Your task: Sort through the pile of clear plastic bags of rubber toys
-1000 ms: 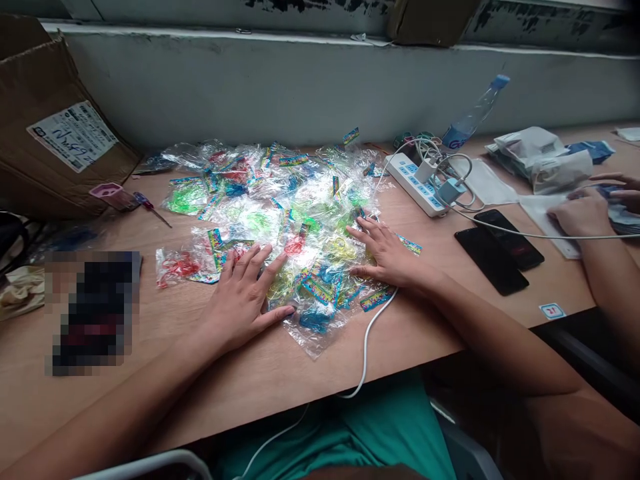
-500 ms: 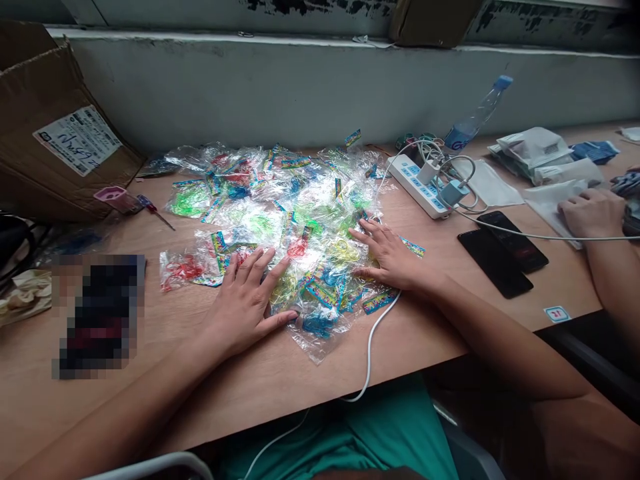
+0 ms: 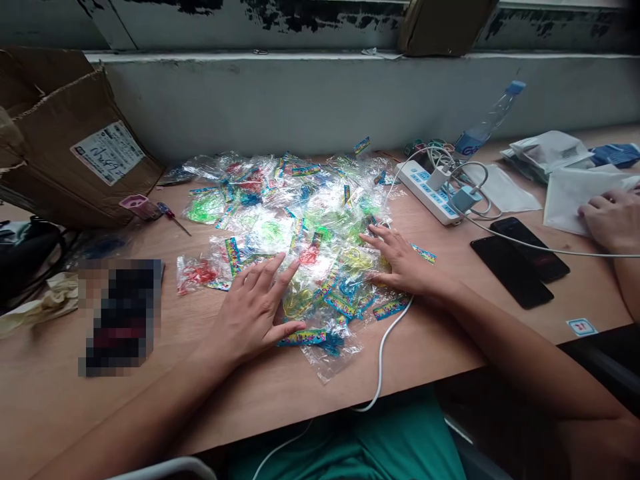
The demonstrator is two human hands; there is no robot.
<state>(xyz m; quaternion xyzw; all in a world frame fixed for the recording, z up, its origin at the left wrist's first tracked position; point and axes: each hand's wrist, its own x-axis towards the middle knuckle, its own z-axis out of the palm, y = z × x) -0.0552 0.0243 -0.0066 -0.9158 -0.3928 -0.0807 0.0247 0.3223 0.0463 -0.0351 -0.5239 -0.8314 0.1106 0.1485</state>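
A heap of clear plastic bags (image 3: 280, 227) holding coloured rubber bands, with bright printed card strips, covers the middle of the wooden table (image 3: 300, 393). My left hand (image 3: 255, 313) lies spread and open on the heap's near edge, its thumb just above a printed card strip (image 3: 303, 337). My right hand (image 3: 405, 263) rests open on the heap's right side, near yellow bands. A bag of red bands (image 3: 197, 273) lies at the heap's left edge. Neither hand visibly grips anything.
A white cable (image 3: 383, 360) runs beside the heap to a power strip (image 3: 430, 193). Several items surround it: two black phones (image 3: 513, 270), a water bottle (image 3: 487, 120), a cardboard box (image 3: 65, 147), a screwdriver (image 3: 173, 217), and a pixelated object (image 3: 120, 317). A co-worker's hand (image 3: 613, 220) touches white packets.
The view has shifted, so everything sits lower and further right. My left fingers have spread and lifted slightly. The co-worker's hand has moved further right, with less of it in view.
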